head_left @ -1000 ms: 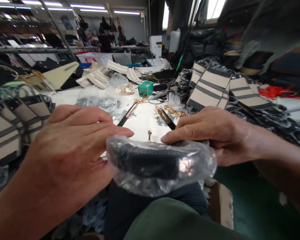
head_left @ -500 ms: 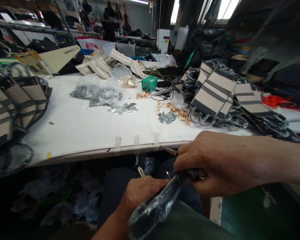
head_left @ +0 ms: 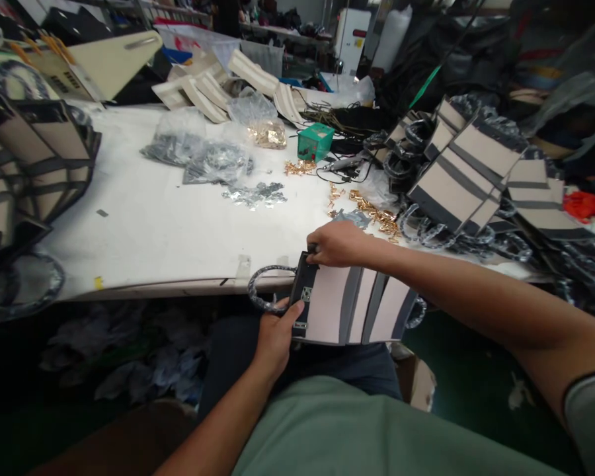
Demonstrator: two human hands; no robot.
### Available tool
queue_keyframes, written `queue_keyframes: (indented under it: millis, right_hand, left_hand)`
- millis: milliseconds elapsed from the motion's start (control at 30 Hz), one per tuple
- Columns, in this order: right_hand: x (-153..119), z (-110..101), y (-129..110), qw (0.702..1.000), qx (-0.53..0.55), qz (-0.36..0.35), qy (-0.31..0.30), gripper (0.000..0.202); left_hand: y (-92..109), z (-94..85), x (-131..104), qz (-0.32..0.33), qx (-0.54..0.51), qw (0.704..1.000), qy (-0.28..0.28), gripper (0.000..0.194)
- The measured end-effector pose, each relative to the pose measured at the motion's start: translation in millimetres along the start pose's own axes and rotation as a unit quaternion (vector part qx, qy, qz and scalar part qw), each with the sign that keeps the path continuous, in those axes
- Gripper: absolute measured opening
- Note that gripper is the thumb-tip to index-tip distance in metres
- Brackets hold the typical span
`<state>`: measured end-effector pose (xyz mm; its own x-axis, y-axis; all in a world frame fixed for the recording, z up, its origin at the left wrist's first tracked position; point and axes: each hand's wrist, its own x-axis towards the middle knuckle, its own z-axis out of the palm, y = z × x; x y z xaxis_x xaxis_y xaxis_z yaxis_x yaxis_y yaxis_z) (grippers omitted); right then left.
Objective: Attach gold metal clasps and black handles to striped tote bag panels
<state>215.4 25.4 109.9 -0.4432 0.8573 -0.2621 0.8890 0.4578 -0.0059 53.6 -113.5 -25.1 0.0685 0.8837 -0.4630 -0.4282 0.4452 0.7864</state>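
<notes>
A beige and dark striped bag panel (head_left: 322, 311) lies over my lap at the table's front edge, with plastic-wrapped loop handles at both ends. My left hand (head_left: 277, 330) grips its dark left edge, thumb on top beside a small metal fitting (head_left: 306, 295). At the panel's upper left corner, my right hand (head_left: 334, 243) is closed on a small dark thing that I cannot make out. Gold-coloured metal pieces (head_left: 377, 215) and thin grey pieces (head_left: 352, 218) lie on the table just beyond my right hand.
Stacks of striped panels stand at the left (head_left: 34, 165) and right (head_left: 466, 172) of the white table (head_left: 158, 238). Bags of metal parts (head_left: 218, 158) and a green box (head_left: 315, 141) lie farther back. A person stands in the background.
The view has shifted. The panel now lies turned with its striped face showing. My right hand has moved up and left to its corner; my left hand now holds its left edge.
</notes>
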Motion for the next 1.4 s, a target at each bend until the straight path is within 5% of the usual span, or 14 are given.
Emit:
queue_keyframes:
  millis: [200,667,833,967,1033,1167,1300,1400]
  right_hand:
    - [38,27,10,0.995,0.087,0.012,-0.046,0.034]
    - [40,46,25,0.986,0.165,0.021,0.023,0.029]
    - [48,48,30,0.983,0.181,0.001,0.016,0.027]
    - [37,48,27,0.968,0.229,-0.022,0.104,0.020]
    - [21,46,20,0.925,0.318,-0.030,0.204,0.023]
    - [-18,47,-4,0.751,0.561,0.011,0.349,0.040]
    - [-30,63,-29,0.596,0.699,-0.017,0.395,0.042]
    - [-20,81,-40,0.528,0.756,-0.019,0.386,0.043]
  left_hand:
    - [-6,-2.6,18,-0.022,-0.050,0.998,0.037,0.043]
    - [5,22.2,20,-0.044,-0.080,0.992,0.092,0.048]
    - [13,18.7,25,-0.103,-0.057,0.991,0.060,0.045]
    - [14,20.9,25,-0.096,-0.046,0.992,0.073,0.044]
    - [13,24.7,23,-0.085,-0.053,0.990,0.096,0.044]
    - [14,30.5,22,-0.090,-0.073,0.987,0.112,0.041]
    - [16,31.1,23,-0.105,-0.080,0.986,0.100,0.041]
    - [17,30.1,24,-0.105,-0.083,0.986,0.105,0.040]
